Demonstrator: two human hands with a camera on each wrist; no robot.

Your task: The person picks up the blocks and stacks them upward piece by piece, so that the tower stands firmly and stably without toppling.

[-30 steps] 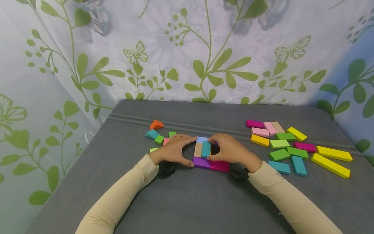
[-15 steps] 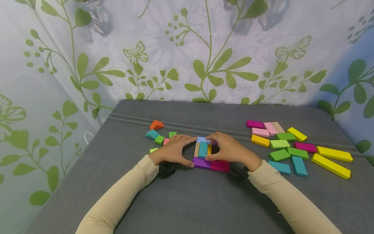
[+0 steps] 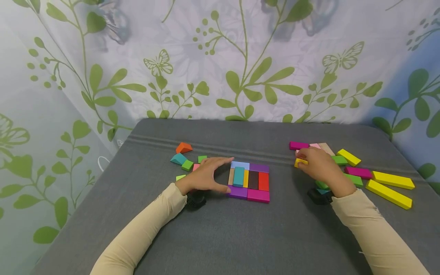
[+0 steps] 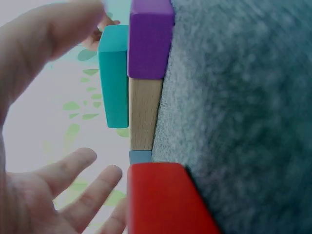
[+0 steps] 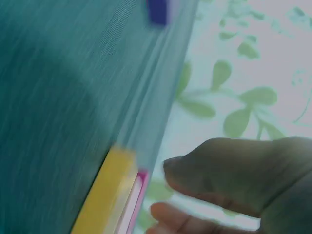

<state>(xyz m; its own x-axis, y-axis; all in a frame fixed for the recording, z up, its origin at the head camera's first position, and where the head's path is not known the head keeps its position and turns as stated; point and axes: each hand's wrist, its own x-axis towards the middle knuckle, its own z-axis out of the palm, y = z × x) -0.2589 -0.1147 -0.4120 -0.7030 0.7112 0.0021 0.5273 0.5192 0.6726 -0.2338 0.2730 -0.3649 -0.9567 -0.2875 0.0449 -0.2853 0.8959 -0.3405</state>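
Note:
Wooden blocks lie in a flat rectangle at mid-table, among them a purple block (image 3: 238,192), a magenta block (image 3: 258,196), a dark brown block (image 3: 253,180) and a red block (image 3: 263,181). On top of its left part sits a teal block (image 3: 238,177), slightly raised above the plain wood block (image 4: 145,114) in the left wrist view. My left hand (image 3: 203,176) spreads thumb and fingers beside the rectangle's left edge. Over the right-hand group, my right hand (image 3: 320,168) is by an orange-yellow block (image 3: 300,163). The right wrist view shows its thumb and fingers apart, beside that block (image 5: 105,190).
Loose blocks spread under and around the right hand, including a magenta block (image 3: 299,145) and two long yellow blocks (image 3: 389,194). At left are an orange wedge (image 3: 184,148), a teal wedge (image 3: 178,159) and small green cubes (image 3: 187,165). A patterned curtain (image 3: 206,68) backs the table.
My right hand let go of the teal block, which had shifted slightly left on the rectangle, and moved right to the loose blocks. The left hand stays nearly in place.

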